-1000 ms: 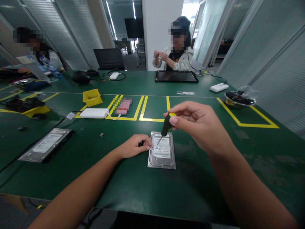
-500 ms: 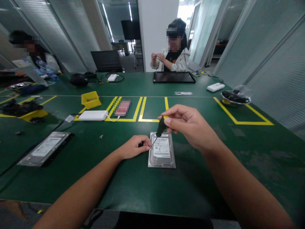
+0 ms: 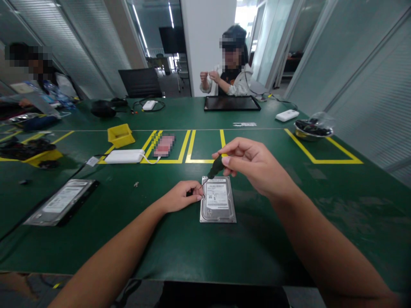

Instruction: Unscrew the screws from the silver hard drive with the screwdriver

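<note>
Between the bent fingers and thumb of my right hand is a screwdriver with a dark green and yellow handle. Its thin shaft slants down to the left, with the tip at the fingertips of my left hand. Those fingers are curled together at the left edge of a silver hard drive; whatever they pinch is too small to make out. The drive lies flat, label up, on the green table. Several small screws lie to the left of my left hand.
Another hard drive lies at left beside a black cable. Beyond are a white power bank, a phone, a yellow bin and a metal bowl of dark parts. A person sits across, behind a black panel.
The screwdriver has tilted further over, its tip moving from the drive's left edge up and left to my left fingertips. My left hand has barely moved. The view has shifted slightly.
</note>
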